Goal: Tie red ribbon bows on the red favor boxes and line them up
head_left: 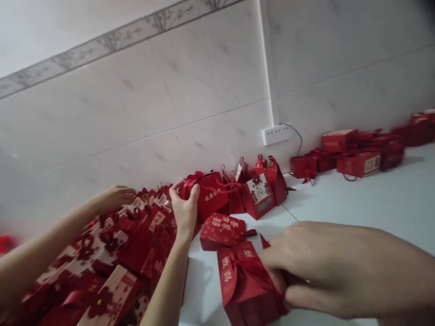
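My left hand (185, 206) reaches from the bottom and is closed on the left end of a red gift box (213, 195) with gold lettering and a red ribbon. Its thumb lies against the near face. Close to the camera, my right hand (326, 269) is closed at the right side of another red gift box (243, 283) tied with a ribbon bow. The exact spot it grips is hidden behind the fingers. A patterned red gift box (222, 232) lies between the hands, touching the ribboned box.
A third hand (117, 198), seemingly a co-worker's, reaches from the left over tightly packed gift boxes (112, 294). Upright red boxes (258, 194) stand by the tiled wall (176, 104). More boxes (360, 160) lie right on the white tabletop (340, 203), near a power strip (277, 134).
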Demonstrator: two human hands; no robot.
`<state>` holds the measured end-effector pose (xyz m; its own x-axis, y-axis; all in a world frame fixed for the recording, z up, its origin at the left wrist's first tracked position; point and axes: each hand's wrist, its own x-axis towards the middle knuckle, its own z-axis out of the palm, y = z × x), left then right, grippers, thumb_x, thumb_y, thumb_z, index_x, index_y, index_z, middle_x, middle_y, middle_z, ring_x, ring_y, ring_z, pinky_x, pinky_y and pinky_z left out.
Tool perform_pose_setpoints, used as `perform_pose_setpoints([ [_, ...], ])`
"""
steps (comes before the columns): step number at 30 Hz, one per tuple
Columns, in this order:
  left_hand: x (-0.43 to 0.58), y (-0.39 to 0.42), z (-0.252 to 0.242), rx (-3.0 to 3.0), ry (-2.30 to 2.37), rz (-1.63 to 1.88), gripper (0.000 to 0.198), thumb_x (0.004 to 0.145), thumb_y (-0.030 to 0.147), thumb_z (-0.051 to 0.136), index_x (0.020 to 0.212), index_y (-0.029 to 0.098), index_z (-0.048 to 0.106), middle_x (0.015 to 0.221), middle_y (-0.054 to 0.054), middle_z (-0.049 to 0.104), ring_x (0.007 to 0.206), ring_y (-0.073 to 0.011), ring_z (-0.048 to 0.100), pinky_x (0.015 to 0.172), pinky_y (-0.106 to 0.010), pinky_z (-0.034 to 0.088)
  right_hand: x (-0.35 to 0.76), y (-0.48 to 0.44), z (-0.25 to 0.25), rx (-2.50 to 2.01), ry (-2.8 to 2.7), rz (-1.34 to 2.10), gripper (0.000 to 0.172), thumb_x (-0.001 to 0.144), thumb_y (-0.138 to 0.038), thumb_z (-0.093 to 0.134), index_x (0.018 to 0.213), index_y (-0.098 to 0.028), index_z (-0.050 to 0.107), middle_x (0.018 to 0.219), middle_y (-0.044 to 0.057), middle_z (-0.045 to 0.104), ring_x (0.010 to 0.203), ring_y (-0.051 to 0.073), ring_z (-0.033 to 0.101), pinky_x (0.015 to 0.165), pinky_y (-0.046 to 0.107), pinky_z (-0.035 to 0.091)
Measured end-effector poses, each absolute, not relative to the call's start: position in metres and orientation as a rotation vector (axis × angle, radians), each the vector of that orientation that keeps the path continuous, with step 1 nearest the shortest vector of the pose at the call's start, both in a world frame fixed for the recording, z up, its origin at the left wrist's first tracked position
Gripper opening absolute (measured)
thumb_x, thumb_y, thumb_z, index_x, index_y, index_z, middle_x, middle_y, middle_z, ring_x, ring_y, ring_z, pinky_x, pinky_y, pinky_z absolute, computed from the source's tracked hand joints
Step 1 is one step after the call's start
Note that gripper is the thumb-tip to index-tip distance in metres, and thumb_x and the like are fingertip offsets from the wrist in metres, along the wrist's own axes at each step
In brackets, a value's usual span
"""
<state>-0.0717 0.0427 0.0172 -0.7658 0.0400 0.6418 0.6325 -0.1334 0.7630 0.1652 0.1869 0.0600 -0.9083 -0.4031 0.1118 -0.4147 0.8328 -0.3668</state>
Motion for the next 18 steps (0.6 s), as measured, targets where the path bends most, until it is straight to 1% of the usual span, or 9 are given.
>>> perform_pose_setpoints([
  [3,-0.085,0.072,0.023,-0.616,-1.808,-1.578,0.056,0.068,0.044,0.071,0.11,0.015,0.047,0.11,-0.008,0.051,0.106,-0.021,0.053,0.099,-0.036,0.041,0.162,0.183,0.065,0.553,-3.068,0.543,0.006,0.071,-0.01,0.056,0.07,-0.016,0.058,0.065,-0.002,0.059,0.055,0.009,0.046,0.048,0.021,0.027],
  [5,-0.099,0.094,0.021,-0.51,-1.864,-1.405,0.061,0.071,0.041,0.07,0.117,0.013,0.042,0.12,-0.013,0.044,0.118,-0.0236,0.044,0.106,-0.037,0.034,0.16,0.181,0.067,0.555,-3.084,0.453,0.005,0.072,-0.012,0.056,0.068,-0.016,0.058,0.064,-0.002,0.059,0.053,0.009,0.043,0.047,0.022,0.024],
  [7,-0.115,0.115,0.012,-0.432,-1.947,-1.353,0.067,0.073,0.038,0.069,0.124,0.01,0.036,0.128,-0.018,0.036,0.129,-0.028,0.032,0.111,-0.042,0.026,0.159,0.179,0.068,0.602,-3.084,0.336,0.005,0.073,-0.014,0.057,0.068,-0.015,0.059,0.064,-0.001,0.059,0.052,0.009,0.041,0.046,0.023,0.022],
  [9,-0.128,0.132,-0.004,-0.416,-2.06,-1.36,0.071,0.07,0.034,0.072,0.126,0.009,0.034,0.13,-0.023,0.032,0.131,-0.0345,0.031,0.108,-0.05,0.028,0.158,0.176,0.068,0.638,-3.084,0.231,0.005,0.073,-0.016,0.057,0.069,-0.015,0.06,0.062,0.0,0.059,0.051,0.01,0.039,0.045,0.024,0.02],
  [11,-0.137,0.144,-0.019,-0.437,-2.201,-1.358,0.073,0.068,0.029,0.073,0.127,0.011,0.035,0.127,-0.025,0.035,0.125,-0.0407,0.04,0.099,-0.057,0.035,0.158,0.175,0.068,0.628,-3.075,0.171,0.006,0.072,-0.018,0.058,0.069,-0.014,0.062,0.06,0.0,0.058,0.049,0.01,0.038,0.043,0.024,0.018],
  [13,-0.141,0.149,-0.029,-0.469,-2.304,-1.326,0.076,0.069,0.029,0.072,0.132,0.014,0.032,0.128,-0.026,0.036,0.123,-0.0447,0.042,0.094,-0.061,0.037,0.16,0.175,0.068,0.619,-3.069,0.157,0.007,0.073,-0.02,0.059,0.069,-0.015,0.062,0.058,-0.001,0.057,0.047,0.01,0.036,0.042,0.025,0.018],
  [14,-0.141,0.149,-0.032,-0.489,-2.333,-1.297,0.079,0.07,0.03,0.07,0.135,0.015,0.027,0.131,-0.027,0.033,0.126,-0.0461,0.038,0.095,-0.063,0.035,0.161,0.176,0.068,0.62,-3.069,0.16,0.008,0.074,-0.021,0.06,0.068,-0.015,0.062,0.057,-0.001,0.056,0.046,0.009,0.035,0.041,0.024,0.018],
  [16,-0.136,0.144,-0.034,-0.537,-2.353,-1.219,0.085,0.073,0.034,0.066,0.14,0.014,0.017,0.139,-0.03,0.022,0.135,-0.047,0.022,0.101,-0.064,0.026,0.166,0.176,0.068,0.63,-3.074,0.179,0.01,0.075,-0.022,0.061,0.067,-0.016,0.062,0.055,-0.002,0.055,0.044,0.009,0.035,0.04,0.024,0.017],
  [18,-0.126,0.131,-0.039,-0.648,-2.355,-1.115,0.086,0.074,0.034,0.062,0.142,0.011,0.013,0.146,-0.03,0.011,0.14,-0.0435,0.004,0.107,-0.063,0.018,0.171,0.177,0.068,0.588,-3.051,0.192,0.008,0.074,-0.021,0.062,0.068,-0.016,0.062,0.056,-0.001,0.056,0.046,0.01,0.038,0.04,0.024,0.018],
])
